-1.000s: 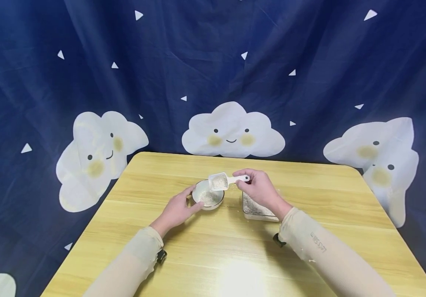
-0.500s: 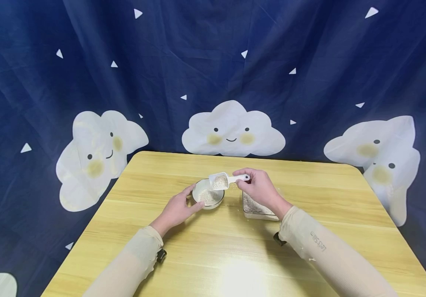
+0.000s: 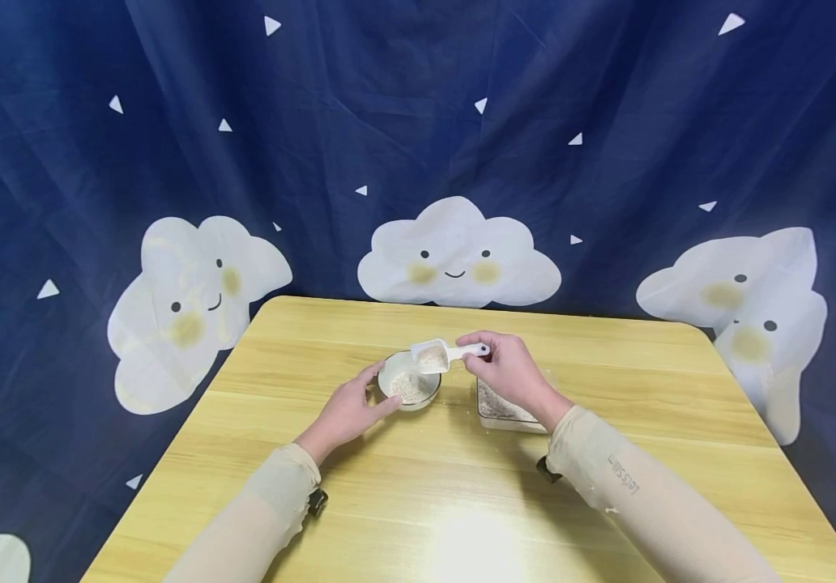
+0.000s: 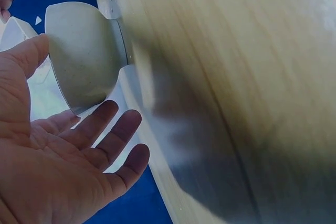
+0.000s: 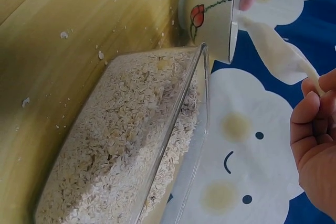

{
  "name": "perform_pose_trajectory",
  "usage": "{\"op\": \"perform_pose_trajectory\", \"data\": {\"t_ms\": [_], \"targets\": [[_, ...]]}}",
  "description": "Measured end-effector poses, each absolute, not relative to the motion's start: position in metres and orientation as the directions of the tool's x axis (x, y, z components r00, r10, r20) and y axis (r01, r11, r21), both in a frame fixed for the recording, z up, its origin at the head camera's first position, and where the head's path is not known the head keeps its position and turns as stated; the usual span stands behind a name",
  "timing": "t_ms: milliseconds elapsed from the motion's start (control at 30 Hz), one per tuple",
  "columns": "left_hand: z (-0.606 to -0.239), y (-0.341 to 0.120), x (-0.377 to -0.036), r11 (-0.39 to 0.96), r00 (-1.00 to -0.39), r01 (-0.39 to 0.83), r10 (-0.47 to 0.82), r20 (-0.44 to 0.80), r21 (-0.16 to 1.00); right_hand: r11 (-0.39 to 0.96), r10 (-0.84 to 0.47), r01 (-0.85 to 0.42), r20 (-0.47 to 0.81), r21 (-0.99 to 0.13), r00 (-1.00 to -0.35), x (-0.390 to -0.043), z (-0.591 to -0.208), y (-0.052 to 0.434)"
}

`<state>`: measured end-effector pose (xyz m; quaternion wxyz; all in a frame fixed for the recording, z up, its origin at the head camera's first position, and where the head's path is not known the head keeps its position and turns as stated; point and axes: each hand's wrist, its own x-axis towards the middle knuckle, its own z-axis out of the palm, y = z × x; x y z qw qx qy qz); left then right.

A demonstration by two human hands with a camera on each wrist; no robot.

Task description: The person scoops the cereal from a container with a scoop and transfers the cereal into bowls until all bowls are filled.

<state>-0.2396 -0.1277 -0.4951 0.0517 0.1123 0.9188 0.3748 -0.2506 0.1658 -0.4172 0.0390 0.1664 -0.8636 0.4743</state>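
Observation:
My right hand pinches the handle of a white scoop and holds it tilted over a small bowl. Oat flakes lie in both the scoop and the bowl. In the right wrist view the scoop hangs at the rim of the bowl, which bears a red flower print. My left hand flanks the bowl, thumb behind it and fingers in front. In the left wrist view its fingers are straight beside the bowl. A clear rectangular container of oats stands right of the bowl, under my right wrist.
Everything stands on a light wooden table. A few spilled flakes lie on the wood near the container. A dark blue curtain with white clouds hangs close behind the table's far edge.
The scoop has tipped slightly further toward the bowl and holds a little less oats. Both hands have stayed almost where they were.

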Motion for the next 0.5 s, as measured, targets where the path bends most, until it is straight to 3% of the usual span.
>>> {"op": "perform_pose_trajectory", "data": {"t_ms": [500], "targets": [[-0.4913, -0.1266, -0.2382, 0.704, -0.974, 0.158, 0.227, -0.009, 0.692, 0.488, -0.254, -0.333, 0.234, -0.807, -0.939, -0.2489, -0.4174, 0.1672]]}}
